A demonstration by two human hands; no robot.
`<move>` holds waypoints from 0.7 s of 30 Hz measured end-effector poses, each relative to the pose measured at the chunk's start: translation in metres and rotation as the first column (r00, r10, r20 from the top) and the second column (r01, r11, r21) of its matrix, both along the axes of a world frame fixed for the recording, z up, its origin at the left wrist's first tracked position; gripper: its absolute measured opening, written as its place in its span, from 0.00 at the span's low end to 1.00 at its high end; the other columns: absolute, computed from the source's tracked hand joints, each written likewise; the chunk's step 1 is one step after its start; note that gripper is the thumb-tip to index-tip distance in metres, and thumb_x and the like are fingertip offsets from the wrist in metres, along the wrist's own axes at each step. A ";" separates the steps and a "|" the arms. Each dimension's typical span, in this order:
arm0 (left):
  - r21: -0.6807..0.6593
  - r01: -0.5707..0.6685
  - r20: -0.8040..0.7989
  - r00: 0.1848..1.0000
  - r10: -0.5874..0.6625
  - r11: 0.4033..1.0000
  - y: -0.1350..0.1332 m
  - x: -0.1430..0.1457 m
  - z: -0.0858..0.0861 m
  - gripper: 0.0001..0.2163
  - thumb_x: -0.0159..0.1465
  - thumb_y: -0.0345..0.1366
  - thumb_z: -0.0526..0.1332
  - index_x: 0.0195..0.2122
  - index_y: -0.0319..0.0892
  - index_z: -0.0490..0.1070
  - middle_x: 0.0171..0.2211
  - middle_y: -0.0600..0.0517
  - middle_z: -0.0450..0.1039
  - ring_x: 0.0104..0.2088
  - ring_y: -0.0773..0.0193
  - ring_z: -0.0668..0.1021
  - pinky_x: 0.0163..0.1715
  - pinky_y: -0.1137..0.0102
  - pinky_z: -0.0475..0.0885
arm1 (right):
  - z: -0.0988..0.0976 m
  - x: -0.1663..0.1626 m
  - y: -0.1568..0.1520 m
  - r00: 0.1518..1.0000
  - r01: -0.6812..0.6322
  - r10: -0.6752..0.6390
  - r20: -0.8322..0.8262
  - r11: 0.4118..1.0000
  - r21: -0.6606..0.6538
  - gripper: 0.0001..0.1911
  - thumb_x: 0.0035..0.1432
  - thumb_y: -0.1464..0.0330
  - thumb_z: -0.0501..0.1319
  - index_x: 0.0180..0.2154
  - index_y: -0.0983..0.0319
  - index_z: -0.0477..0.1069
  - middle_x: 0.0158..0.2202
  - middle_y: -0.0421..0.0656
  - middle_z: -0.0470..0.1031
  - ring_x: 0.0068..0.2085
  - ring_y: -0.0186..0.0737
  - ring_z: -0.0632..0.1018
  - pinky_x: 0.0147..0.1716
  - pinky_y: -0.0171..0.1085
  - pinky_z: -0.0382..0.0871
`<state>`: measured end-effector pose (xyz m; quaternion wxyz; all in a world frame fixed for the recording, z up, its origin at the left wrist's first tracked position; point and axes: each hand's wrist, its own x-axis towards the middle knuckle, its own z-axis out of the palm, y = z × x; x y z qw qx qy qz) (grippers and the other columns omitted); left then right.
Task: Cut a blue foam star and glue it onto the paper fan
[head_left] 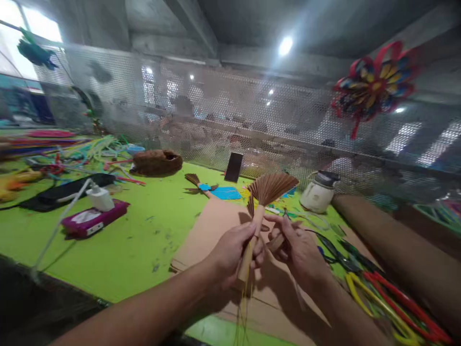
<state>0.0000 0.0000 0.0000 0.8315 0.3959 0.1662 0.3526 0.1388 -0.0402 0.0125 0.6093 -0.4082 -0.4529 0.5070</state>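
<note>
My left hand (237,247) is closed around a rolled brown paper tube (258,221) that stands tilted upright. A pleated brown paper fan (273,186) spreads from the tube's top, with a smaller pleated piece at its left side. Thin yellowish strands (245,298) hang below the tube. Close by on the right, my right hand (300,245) has its fingers curled, the index fingertip near the tube. A brown piece shows by its curled fingers, but what it grips is partly hidden. Beneath both hands lie large brown paper sheets (205,230).
On the green table (144,250) are a purple power strip (95,218), a black case (68,192), a brown pouch (156,162), a blue-banded paper figure (204,187), a phone-like dark panel (234,166) and a white jug (319,192). Red and yellow-handled tools (399,298) lie at right.
</note>
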 end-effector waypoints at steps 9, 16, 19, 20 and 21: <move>0.051 -0.079 -0.026 0.996 0.080 0.996 -0.003 -0.002 0.008 0.11 0.65 0.41 0.50 0.38 0.38 0.65 0.17 0.56 0.61 0.17 0.69 0.68 0.19 0.75 0.60 | -0.006 0.014 0.000 0.995 -0.034 0.027 0.092 0.996 0.084 0.11 0.56 0.66 0.62 0.42 0.60 0.70 0.27 0.37 0.72 0.26 0.29 0.72 0.27 0.31 0.65; 0.029 -0.069 0.022 0.997 0.068 0.997 -0.004 -0.002 0.011 0.11 0.65 0.40 0.49 0.35 0.38 0.65 0.16 0.57 0.60 0.16 0.70 0.66 0.18 0.75 0.60 | -0.004 0.023 -0.005 0.958 -0.015 -0.040 0.284 0.982 0.188 0.06 0.52 0.70 0.66 0.35 0.60 0.74 0.30 0.38 0.76 0.29 0.31 0.74 0.32 0.32 0.68; 0.030 -0.042 0.038 0.998 0.040 0.999 -0.003 -0.002 0.009 0.11 0.65 0.40 0.50 0.35 0.37 0.65 0.16 0.56 0.59 0.16 0.70 0.67 0.18 0.75 0.61 | -0.003 0.023 -0.006 0.954 -0.021 -0.033 0.299 0.985 0.174 0.06 0.51 0.70 0.66 0.34 0.58 0.75 0.28 0.37 0.76 0.28 0.30 0.74 0.31 0.32 0.69; 0.030 -0.034 0.036 0.999 0.033 0.999 -0.002 -0.003 0.009 0.11 0.65 0.40 0.50 0.36 0.37 0.65 0.16 0.56 0.60 0.17 0.69 0.67 0.18 0.75 0.61 | -0.003 0.023 -0.006 0.955 -0.022 -0.030 0.295 0.985 0.170 0.06 0.51 0.70 0.66 0.34 0.58 0.75 0.28 0.37 0.77 0.28 0.30 0.74 0.31 0.31 0.69; 0.029 -0.028 0.035 0.999 0.026 0.999 -0.002 -0.003 0.008 0.11 0.65 0.40 0.50 0.36 0.37 0.65 0.16 0.56 0.60 0.17 0.69 0.67 0.18 0.76 0.61 | -0.004 0.023 -0.006 0.958 -0.024 -0.025 0.286 0.985 0.168 0.06 0.51 0.70 0.66 0.34 0.58 0.75 0.29 0.37 0.77 0.28 0.30 0.74 0.31 0.31 0.69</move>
